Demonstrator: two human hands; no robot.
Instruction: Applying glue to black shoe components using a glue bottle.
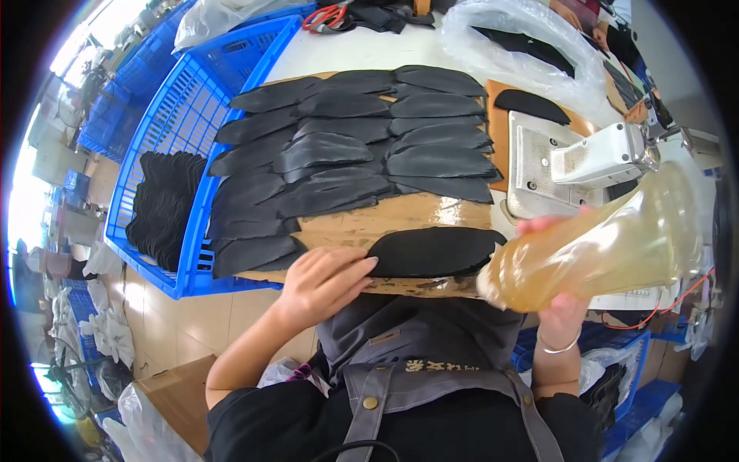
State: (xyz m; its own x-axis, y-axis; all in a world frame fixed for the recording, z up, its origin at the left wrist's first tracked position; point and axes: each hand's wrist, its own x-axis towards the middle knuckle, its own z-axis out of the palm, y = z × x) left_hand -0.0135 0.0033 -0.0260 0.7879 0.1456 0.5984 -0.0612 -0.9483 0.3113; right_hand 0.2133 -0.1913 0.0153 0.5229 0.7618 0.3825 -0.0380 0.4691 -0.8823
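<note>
A black, curved flat piece (435,252) lies on the near part of a brown board (369,219). My left hand (327,277) is closed at the left end of that piece, fingertips on its edge. In my right hand (564,309) is a large translucent bottle (608,246), tilted, with yellowish contents. Its narrow end touches or hovers just over the right end of the piece; I cannot tell which. Beyond, overlapping rows of similar black pieces (323,158) cover most of the board, several with a shiny surface.
A blue crate (181,262) to the left holds a stack of black pieces (165,208). A white sewing machine (600,158) stands at the right, near a single black piece (531,105). Red-handled scissors (325,18) and clear plastic wrap (523,38) lie at the back.
</note>
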